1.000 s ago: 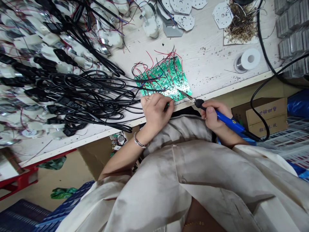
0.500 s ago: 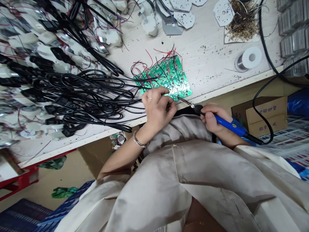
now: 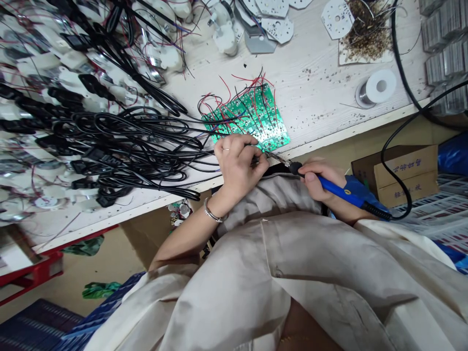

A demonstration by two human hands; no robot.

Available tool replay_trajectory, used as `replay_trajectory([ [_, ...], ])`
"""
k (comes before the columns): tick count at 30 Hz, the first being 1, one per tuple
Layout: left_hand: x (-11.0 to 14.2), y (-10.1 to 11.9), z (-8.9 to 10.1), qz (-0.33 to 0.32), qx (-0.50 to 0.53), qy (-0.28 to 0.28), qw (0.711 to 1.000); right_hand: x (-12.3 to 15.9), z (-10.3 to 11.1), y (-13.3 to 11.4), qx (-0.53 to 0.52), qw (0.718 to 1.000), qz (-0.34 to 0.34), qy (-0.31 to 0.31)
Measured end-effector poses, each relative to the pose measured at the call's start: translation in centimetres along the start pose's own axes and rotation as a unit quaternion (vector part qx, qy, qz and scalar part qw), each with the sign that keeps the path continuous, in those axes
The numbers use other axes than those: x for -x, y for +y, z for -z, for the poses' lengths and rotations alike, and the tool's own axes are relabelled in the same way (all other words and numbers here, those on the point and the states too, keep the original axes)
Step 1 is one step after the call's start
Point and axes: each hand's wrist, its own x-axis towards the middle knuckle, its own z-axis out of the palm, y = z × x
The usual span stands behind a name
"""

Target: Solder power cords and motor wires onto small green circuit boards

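A green circuit board (image 3: 252, 114) lies on the white-painted bench (image 3: 310, 83), bristling with thin red and black wires. My left hand (image 3: 237, 163), with a ring and a metal bangle, rests at the board's lower edge. Its fingertips pinch a thin dark wire end. A bundle of black power cords (image 3: 139, 139) runs from the left towards that hand. My right hand (image 3: 318, 180) grips a blue soldering iron (image 3: 340, 190). The iron's metal tip (image 3: 274, 157) points left, close to my left fingertips at the board's corner. The contact point is hidden by my fingers.
White motor units (image 3: 224, 36) and round metal plates (image 3: 278, 29) lie beyond the board. A solder spool (image 3: 376, 87) stands to the right. The iron's black cable (image 3: 397, 165) loops over a cardboard box (image 3: 398, 170) below the bench edge.
The soldering iron's tip has moved left, closer to the board and my left fingertips. My left hand has shifted slightly up towards the board.
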Motion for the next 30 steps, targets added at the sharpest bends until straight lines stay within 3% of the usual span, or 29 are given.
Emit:
replay_trajectory([
  [4, 0.1, -0.1, -0.2, -0.010, 0.015, 0.017, 1.000, 0.0, 0.0, -0.1, 0.009, 1.000, 0.006, -0.006],
  [9, 0.2, -0.3, -0.4, -0.012, 0.000, 0.018, 1.000, 1.0, 0.0, 0.2, 0.021, 0.997, -0.049, 0.048],
  [12, 0.2, -0.3, -0.4, -0.013, -0.008, 0.022, 1.000, 1.3, 0.1, 0.3, 0.031, 0.997, -0.072, 0.026],
  [18, 0.1, -0.3, -0.3, -0.015, 0.013, 0.024, 1.000, 0.5, -0.4, 1.3, -0.008, 0.997, -0.010, 0.077],
  [22, 0.1, -0.2, -0.2, -0.025, 0.007, 0.024, 0.999, -1.0, -1.7, 2.9, 0.041, 0.993, 0.005, 0.108],
  [26, 0.0, -0.2, -0.2, -0.042, -0.001, 0.042, 0.998, -2.4, -2.9, 3.9, 0.120, 0.989, 0.014, 0.089],
  [30, 0.0, -0.1, -0.1, -0.086, -0.027, 0.075, 0.993, -2.6, -3.2, 4.0, 0.127, 0.987, 0.042, 0.088],
])
